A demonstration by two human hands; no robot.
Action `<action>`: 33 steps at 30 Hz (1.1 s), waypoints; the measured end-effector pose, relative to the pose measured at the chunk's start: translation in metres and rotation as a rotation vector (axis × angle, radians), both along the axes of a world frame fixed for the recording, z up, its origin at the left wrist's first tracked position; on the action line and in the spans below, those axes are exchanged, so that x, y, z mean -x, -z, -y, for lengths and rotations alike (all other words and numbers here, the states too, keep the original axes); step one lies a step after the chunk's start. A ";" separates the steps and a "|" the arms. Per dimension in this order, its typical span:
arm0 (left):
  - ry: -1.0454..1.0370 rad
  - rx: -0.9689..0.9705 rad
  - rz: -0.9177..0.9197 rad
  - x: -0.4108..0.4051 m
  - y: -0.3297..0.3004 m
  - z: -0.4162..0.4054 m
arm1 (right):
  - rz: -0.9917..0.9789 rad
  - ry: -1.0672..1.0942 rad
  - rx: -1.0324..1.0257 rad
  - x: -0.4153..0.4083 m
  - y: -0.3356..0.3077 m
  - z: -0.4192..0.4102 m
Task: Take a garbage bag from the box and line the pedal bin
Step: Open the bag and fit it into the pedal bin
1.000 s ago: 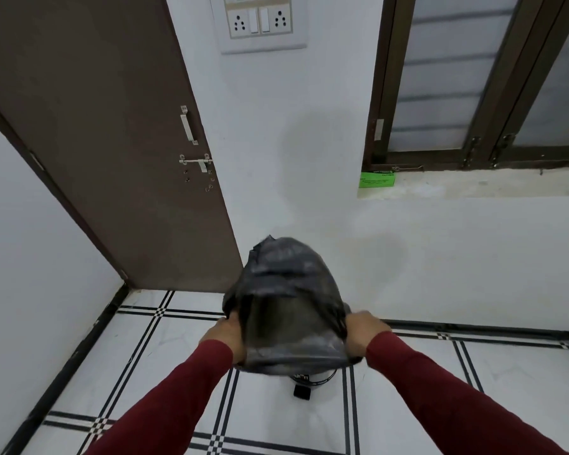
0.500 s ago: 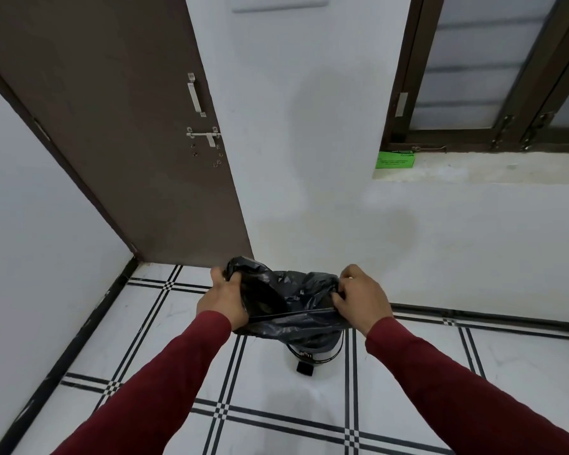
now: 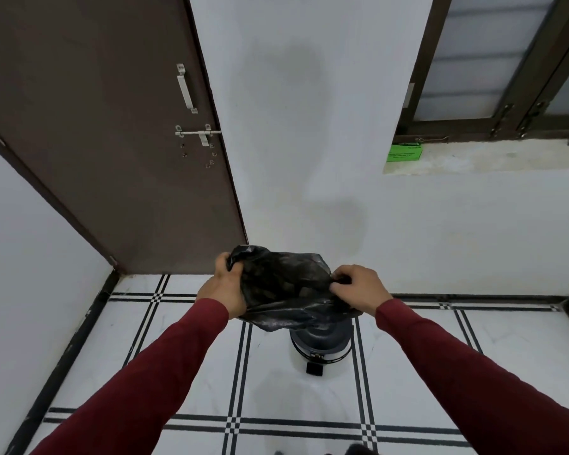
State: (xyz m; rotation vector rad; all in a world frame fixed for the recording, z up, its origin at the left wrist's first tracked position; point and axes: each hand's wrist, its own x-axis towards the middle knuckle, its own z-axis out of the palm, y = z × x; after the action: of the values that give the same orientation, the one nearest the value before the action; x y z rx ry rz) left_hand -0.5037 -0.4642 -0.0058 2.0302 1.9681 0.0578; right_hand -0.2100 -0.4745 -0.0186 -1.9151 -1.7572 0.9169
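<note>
A thin, crinkled black garbage bag (image 3: pixel 283 287) hangs bunched between both hands, its film glossy and creased into soft folds. The left hand (image 3: pixel 222 292) grips the bag's left edge with curled fingers, and the right hand (image 3: pixel 358 290) pinches the right edge between thumb and fingertips. The bag stretches sideways from hand to hand, so its long axis runs left to right; whether its mouth faces up or down cannot be told. Its lower folds sag over the round, dark pedal bin (image 3: pixel 321 343), which stands just below and slightly right of the hands, its black pedal (image 3: pixel 314 368) pointing toward the person. Whether plastic touches the rim is unclear. Smooth white floor tiles (image 3: pixel 191 356) with black line borders spread on every side of the bin. Beyond the hands rises a plain white wall (image 3: pixel 309 126), with a flat brown door (image 3: pixel 105 126) beyond the left hand. Far beyond the right hand, a green box (image 3: pixel 404 153) sits on the window ledge (image 3: pixel 490 156).
</note>
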 end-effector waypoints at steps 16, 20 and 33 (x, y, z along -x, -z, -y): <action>0.013 0.071 0.082 0.050 0.011 -0.040 | -1.048 0.188 0.133 0.009 -0.026 -0.009; 0.022 0.102 0.111 0.051 0.006 -0.050 | -0.972 0.066 0.230 0.006 -0.035 -0.016; 0.148 -0.022 0.113 0.051 0.005 -0.085 | 0.076 0.037 -0.108 0.009 -0.005 -0.052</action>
State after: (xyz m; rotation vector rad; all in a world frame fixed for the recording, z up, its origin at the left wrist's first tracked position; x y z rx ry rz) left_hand -0.5552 -0.3790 -0.0110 2.1311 1.7525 0.1570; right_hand -0.2187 -0.4225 -0.0135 -1.9295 -1.7704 0.7300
